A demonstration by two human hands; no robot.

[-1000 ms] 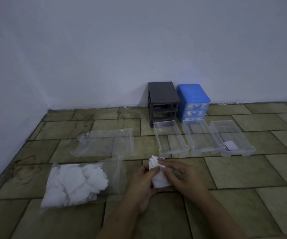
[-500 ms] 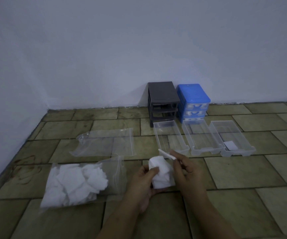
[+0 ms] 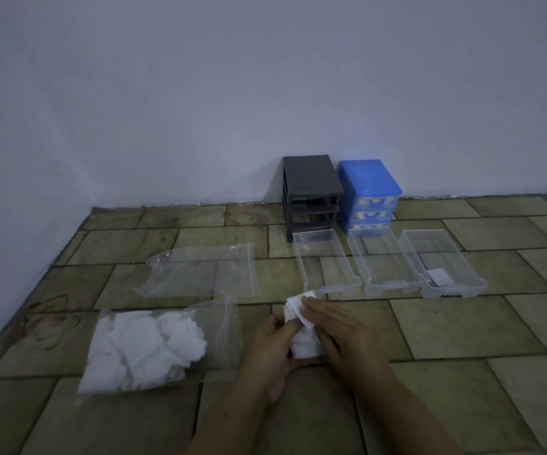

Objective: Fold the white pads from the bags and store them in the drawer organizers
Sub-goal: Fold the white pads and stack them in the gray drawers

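- Head view: left hand [image 3: 273, 348] and right hand [image 3: 337, 333] both grip a white pad [image 3: 303, 336] above the floor, folding it.
- Next: probably carry it to a clear drawer [image 3: 326, 261] just beyond.

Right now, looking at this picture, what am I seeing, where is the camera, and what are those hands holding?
No machine here: a person wears a camera on the head, looking down at a tiled floor. The left hand and right hand together hold a small stack of white pads. Left of them lies a bag of pads, and behind it an empty bag. Ahead sit three clear drawers; the rightmost holds one small white piece. By the wall stand a grey organizer and a blue organizer.
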